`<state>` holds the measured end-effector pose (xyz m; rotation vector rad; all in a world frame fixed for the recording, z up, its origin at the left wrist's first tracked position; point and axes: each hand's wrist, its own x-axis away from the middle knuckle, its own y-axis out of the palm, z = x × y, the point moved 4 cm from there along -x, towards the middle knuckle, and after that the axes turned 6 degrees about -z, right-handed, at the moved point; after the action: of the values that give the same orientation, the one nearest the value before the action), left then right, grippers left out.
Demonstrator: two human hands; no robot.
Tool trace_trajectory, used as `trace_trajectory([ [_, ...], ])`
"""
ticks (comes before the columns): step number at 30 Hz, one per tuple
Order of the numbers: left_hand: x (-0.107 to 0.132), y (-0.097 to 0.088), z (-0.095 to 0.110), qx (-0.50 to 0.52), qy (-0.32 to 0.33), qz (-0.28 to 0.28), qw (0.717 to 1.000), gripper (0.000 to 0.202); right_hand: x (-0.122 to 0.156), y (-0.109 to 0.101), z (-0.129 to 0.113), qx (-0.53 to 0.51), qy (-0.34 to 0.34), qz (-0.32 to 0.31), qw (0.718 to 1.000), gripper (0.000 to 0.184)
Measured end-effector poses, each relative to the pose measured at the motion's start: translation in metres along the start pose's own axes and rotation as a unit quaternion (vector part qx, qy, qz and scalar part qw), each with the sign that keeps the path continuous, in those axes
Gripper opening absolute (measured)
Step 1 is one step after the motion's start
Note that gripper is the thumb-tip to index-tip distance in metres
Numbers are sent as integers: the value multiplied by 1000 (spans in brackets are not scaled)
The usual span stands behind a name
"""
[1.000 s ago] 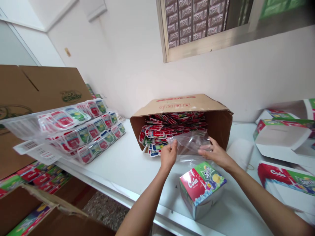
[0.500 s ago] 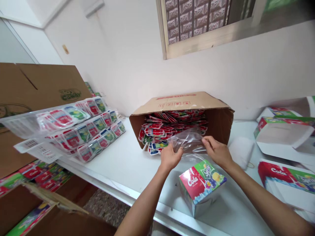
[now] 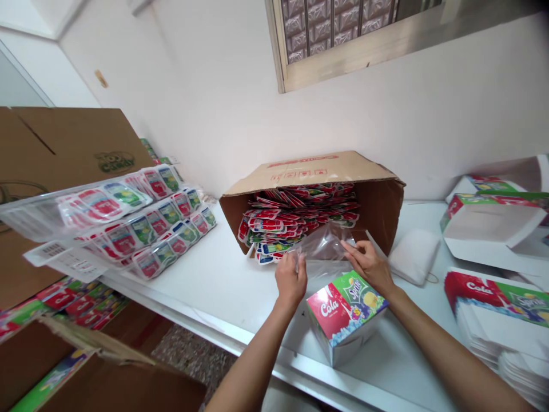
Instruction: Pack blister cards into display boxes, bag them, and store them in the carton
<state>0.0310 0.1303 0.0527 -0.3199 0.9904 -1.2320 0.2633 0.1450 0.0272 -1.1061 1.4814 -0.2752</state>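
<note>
My left hand (image 3: 290, 278) and my right hand (image 3: 368, 264) both pinch a clear plastic bag (image 3: 325, 247), one at each side, just above the white table (image 3: 223, 286). The bag hangs crumpled between them, in front of a brown cardboard box (image 3: 319, 171) lying on its side. That box is packed with red, green and blue candy sachets (image 3: 291, 220). Right below my hands stands a small printed carton (image 3: 345, 315) marked Cola and Sprite.
Clear trays of sachets (image 3: 128, 220) are stacked at the left, against a large cardboard box (image 3: 64, 154). Flat and folded printed cartons (image 3: 497, 229) lie at the right. A white pad (image 3: 414, 257) rests beside the brown box. An open box (image 3: 86, 372) sits below the table edge.
Both hands have come closer together and lower with the bag, which is now more bunched. The view has tilted down a little.
</note>
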Motion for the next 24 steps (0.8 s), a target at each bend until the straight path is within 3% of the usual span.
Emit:
trace_trajectory([
  [6, 35, -14, 5, 53, -30, 50, 997, 24, 17, -15, -2, -106, -5, -15, 994, 36],
  [11, 49, -38, 24, 167, -27, 10, 985, 21, 25, -50, -11, -167, -50, -1, 985, 36],
  [15, 75, -51, 44, 98, 90, 29, 991, 17, 39, -65, -13, -189, -88, 2, 978, 39],
  [18, 95, -52, 56, 59, 190, 60, 978, 28, 51, -67, -11, -185, -113, 13, 976, 45],
  [24, 107, -52, 67, 67, 244, 19, 967, 48, 65, -77, -9, -167, -146, 18, 975, 55],
])
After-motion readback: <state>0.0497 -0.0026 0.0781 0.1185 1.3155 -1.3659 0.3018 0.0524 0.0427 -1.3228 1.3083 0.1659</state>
